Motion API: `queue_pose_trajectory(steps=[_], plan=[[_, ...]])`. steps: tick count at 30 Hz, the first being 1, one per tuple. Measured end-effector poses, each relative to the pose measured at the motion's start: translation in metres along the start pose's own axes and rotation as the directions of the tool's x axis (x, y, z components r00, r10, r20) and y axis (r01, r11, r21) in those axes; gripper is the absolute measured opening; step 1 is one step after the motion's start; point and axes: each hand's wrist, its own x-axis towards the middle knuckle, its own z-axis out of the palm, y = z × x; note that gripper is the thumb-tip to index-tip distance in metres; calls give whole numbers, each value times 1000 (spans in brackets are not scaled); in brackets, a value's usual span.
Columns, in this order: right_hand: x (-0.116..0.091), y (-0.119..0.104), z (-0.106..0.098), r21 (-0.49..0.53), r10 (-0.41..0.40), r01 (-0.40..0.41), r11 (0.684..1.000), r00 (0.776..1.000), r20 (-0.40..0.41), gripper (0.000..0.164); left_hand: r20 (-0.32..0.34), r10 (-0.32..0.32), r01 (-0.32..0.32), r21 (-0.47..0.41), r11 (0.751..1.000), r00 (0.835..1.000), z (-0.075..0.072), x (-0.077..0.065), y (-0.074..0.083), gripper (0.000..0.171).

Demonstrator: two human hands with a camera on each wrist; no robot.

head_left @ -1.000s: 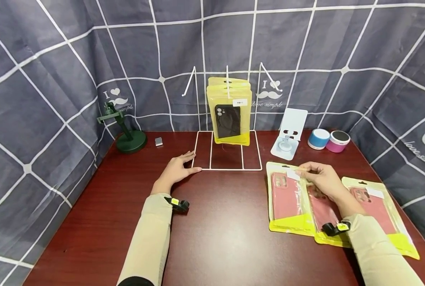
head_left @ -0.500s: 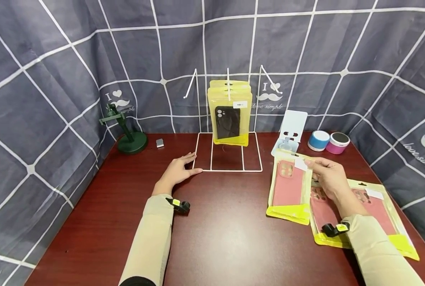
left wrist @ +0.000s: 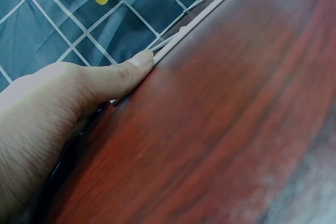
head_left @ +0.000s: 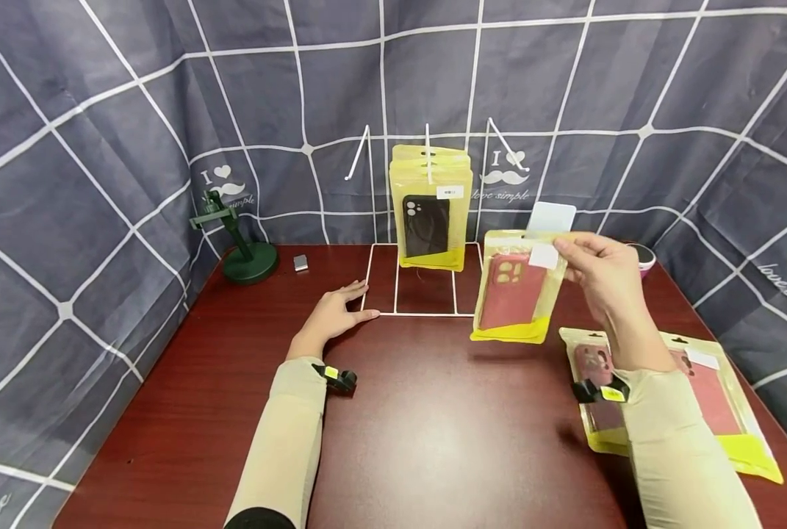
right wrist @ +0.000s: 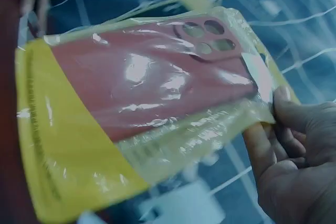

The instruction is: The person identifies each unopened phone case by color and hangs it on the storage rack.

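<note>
My right hand (head_left: 606,283) pinches the top right corner of a clear yellow pouch holding a pink phone case (head_left: 514,292), raised above the table. In the right wrist view, the thumb lies over the pouch (right wrist: 142,82) by its white label. My left hand (head_left: 332,317) rests at the front left corner of a white wire display rack (head_left: 426,315), the thumb (left wrist: 123,80) against its front base wire. From the rack's middle hook hang several yellow pouches (head_left: 461,228), the front one with a black phone case (head_left: 426,226).
Two more pouches with pink cases, a nearer one (head_left: 608,441) and a right one (head_left: 713,400), lie partly under my right arm. A green stand (head_left: 250,262) and small grey block (head_left: 300,263) stand left. Behind the raised pouch, a white phone stand (head_left: 553,217) is mostly hidden; a speaker (head_left: 643,257) shows beyond.
My right hand has lifted the pouch with the pink phone case off the table and carried it up toward the rack. The left hand has stayed at the rack's corner.
</note>
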Motion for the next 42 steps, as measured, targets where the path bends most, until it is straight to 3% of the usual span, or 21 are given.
queue_pose_trajectory(steps=[3, 9, 19, 23, 28, 37, 42], plan=[[5, -12, 19, -25, -97, 96, 995, 993, -67, 14, 2, 3, -3, -2, 1000, 1000, 1, 0, 1, 87], [9, -27, 44, -115, -213, 195, 974, 962, -169, 19, 8, 15, -15, 8, 1000, 1000, 0, 0, 1, 84], [25, -41, 60, -107, -360, 344, 933, 888, -286, 20, 3, -2, 2, 6, 1000, 1000, -3, 2, 1, 83], [31, -43, 61, -123, -366, 345, 931, 874, -319, 19, 5, -10, 10, -5, 1000, 1000, -1, 0, 2, 83], [39, -40, 60, -210, -360, 304, 929, 873, -329, 15, 7, 1, -1, -2, 1000, 1000, 0, 0, 2, 82], [65, -21, 55, -371, -389, 262, 891, 862, -325, 10, 16, 14, -14, 13, 1000, 1000, 1, 2, 2, 83], [83, -9, 53, -377, -376, 245, 893, 867, -326, 12, 7, 6, -6, 10, 1000, 1000, -1, 0, 2, 83]])
